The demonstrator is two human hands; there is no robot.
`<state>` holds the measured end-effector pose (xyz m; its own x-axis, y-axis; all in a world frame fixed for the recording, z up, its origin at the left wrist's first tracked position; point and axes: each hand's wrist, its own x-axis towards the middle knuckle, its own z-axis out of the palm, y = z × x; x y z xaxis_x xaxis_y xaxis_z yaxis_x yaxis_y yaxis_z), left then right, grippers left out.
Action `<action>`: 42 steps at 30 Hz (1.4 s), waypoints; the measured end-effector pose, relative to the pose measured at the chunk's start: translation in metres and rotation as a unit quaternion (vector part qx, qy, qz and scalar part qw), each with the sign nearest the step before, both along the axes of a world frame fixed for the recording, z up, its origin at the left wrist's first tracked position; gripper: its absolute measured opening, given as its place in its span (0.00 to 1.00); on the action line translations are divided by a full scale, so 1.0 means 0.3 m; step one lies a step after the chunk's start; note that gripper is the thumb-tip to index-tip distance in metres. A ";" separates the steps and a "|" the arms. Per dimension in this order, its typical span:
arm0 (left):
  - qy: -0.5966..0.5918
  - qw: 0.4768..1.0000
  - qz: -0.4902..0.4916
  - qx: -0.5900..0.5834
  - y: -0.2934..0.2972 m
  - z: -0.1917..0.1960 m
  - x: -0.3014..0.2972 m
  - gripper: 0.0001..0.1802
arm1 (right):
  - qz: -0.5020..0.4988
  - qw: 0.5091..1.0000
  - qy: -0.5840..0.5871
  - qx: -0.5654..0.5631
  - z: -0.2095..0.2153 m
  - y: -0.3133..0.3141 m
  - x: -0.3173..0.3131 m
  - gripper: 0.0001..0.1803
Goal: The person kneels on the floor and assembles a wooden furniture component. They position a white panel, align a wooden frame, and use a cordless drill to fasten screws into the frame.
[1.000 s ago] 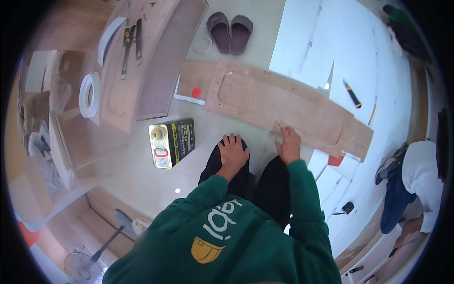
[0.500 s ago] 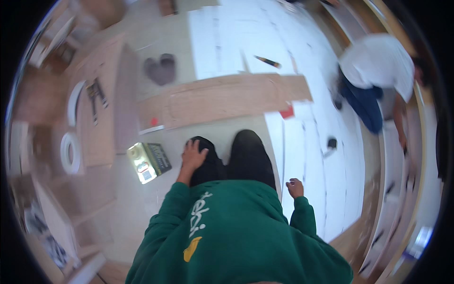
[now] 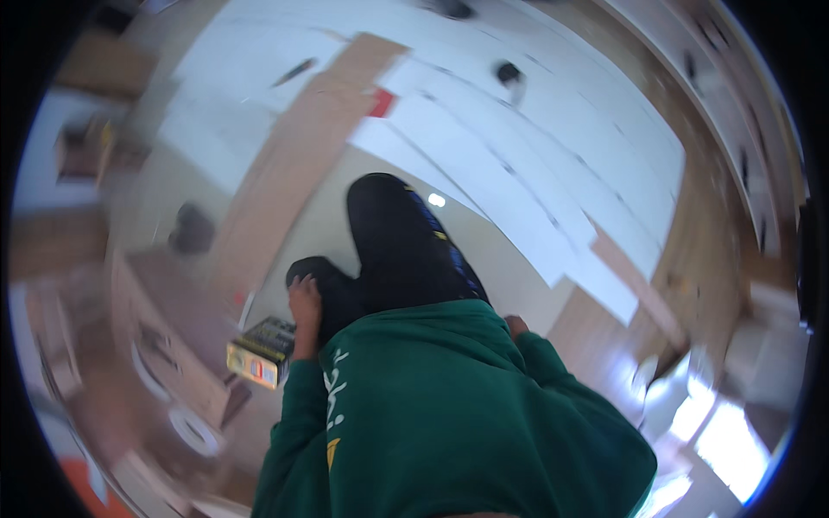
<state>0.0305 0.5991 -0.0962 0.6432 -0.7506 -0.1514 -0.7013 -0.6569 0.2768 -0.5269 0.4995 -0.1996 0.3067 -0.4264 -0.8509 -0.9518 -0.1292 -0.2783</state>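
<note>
Now the right hand point(image 3: 516, 326) has neared the sweatshirt point(image 3: 449, 406).

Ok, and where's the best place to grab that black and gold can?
Probably around the body of the can, palms pressed on opposite sides, since it's boxy with flat faces. I'd come from the right, where the left hand rests on the knee, because a wooden box sits close on the can's left. Any handle is too blurred to make out.
</note>
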 end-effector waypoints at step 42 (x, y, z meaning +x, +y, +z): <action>0.114 0.961 0.126 -0.216 -0.081 0.298 -0.224 0.16 | -0.224 0.971 -0.072 -0.044 -0.239 0.061 -0.114 0.42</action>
